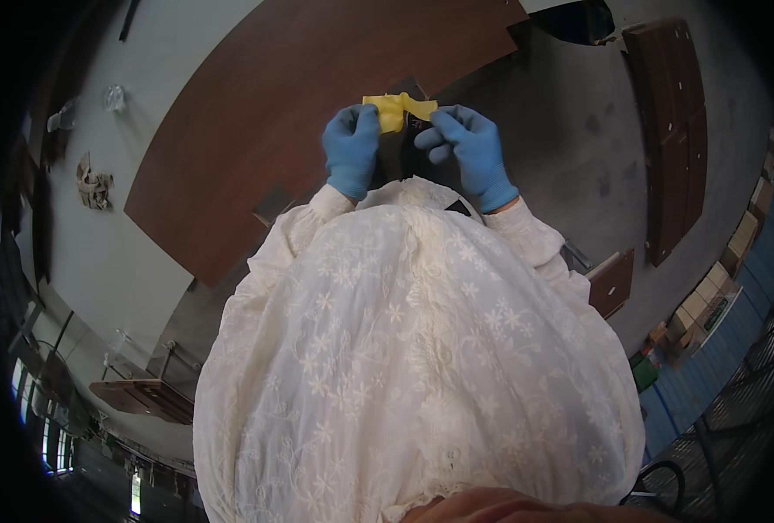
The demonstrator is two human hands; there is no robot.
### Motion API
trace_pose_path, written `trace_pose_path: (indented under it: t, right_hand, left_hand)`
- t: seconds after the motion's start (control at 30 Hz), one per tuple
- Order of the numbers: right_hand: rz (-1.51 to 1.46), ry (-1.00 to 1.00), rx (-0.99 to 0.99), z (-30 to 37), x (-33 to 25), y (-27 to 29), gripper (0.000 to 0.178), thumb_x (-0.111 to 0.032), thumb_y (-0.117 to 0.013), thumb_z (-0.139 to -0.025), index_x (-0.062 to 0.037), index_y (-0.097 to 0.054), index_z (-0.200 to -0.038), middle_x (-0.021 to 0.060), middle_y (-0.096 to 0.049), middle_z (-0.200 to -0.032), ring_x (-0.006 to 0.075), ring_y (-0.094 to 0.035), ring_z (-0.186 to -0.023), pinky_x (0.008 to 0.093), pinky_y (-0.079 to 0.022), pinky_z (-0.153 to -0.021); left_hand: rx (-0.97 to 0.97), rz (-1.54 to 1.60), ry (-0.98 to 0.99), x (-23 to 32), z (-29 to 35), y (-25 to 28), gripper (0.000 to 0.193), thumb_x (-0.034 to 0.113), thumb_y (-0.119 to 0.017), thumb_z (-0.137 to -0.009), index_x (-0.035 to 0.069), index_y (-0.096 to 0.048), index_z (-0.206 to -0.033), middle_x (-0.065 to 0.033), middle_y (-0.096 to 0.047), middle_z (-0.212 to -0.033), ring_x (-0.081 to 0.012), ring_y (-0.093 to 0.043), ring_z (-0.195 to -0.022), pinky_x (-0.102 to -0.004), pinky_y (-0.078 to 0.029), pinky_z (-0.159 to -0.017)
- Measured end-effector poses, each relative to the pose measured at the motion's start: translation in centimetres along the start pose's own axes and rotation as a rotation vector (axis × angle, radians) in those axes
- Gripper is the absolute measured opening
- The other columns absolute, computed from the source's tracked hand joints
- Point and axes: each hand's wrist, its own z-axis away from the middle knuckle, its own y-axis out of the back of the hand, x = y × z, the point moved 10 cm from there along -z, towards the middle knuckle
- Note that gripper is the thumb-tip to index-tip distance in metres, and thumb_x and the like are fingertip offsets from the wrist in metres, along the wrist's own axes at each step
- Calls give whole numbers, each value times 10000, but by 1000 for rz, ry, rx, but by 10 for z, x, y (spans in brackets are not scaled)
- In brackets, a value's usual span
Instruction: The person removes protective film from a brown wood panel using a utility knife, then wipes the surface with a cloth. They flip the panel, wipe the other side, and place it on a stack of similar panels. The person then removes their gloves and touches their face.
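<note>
- Yellow strip (388,112): seen against the near edge of the brown board (265,131), toward its right corner.
- Your left hand (350,152) pinches 1 end; your right hand (470,150) pinches the other, lower fingers loose.
- Rightward from that edge, grey floor (574,135) gives room up to the brown panel (661,96).
- Boxes (699,301) line the room's right side.

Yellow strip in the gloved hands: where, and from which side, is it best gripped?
Probably by its two outer ends, pinched from left and right, as the left hand and right hand do. The yellow strip looks thin and limp, broad at the left and narrower at the right, so a single mid-length grip would likely let the ends droop.
</note>
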Motion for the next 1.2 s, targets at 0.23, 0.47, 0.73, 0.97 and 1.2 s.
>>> trace_pose_path:
  t: [0.23, 0.47, 0.73, 0.97, 1.2]
  right_hand:
    - [105, 38, -16, -1, 10, -29, 277, -274, -667, -1003, -6, -701, -1067, 63, -726, -808, 98, -654, -639, 253, -555, -619]
    - [26, -51, -97, -5, 18, -24, 300, -255, -602, -1039, 22, -699, -1099, 89, -751, -859, 111, -654, -622, 258, -562, -611]
    - [6, -122, -145, -7, 36, -22, 286, -248, -617, -1033, 20, -704, -1083, 65, -727, -851, 113, -648, -598, 261, -555, -589]
    - [202, 58, -218, 27, 0, -21, 350, -176, -604, -1019, -2, -667, -1317, 57, -733, -861, 77, -600, -613, 225, -502, -573]
    - [371, 423, 113, 55, -41, 4, 289, -140, -585, -1001, 3, -697, -1225, 93, -767, -859, 158, -721, -693, 295, -578, -592]
  left_hand:
    - [-203, 253, 87, 9, 18, -32, 346, 234, -672, -995, -55, -688, -1184, -107, -736, -1057, -149, -674, -892, -298, -557, -801]
    - [-414, 424, 290, 13, 27, -45, 432, 309, -695, -995, -44, -659, -1242, -122, -707, -1140, -164, -658, -998, -324, -560, -877]
    - [-312, 40, 79, 22, 20, -43, 306, 223, -685, -980, -55, -714, -1106, -114, -748, -996, -167, -691, -840, -317, -575, -757]
    - [-152, -33, 41, 9, 18, -39, 302, 217, -695, -936, -69, -741, -1021, -127, -764, -924, -165, -699, -805, -316, -572, -743]
    - [22, 32, -58, 23, 18, -36, 289, 218, -680, -932, -63, -734, -967, -108, -753, -881, -168, -694, -776, -319, -569, -728]
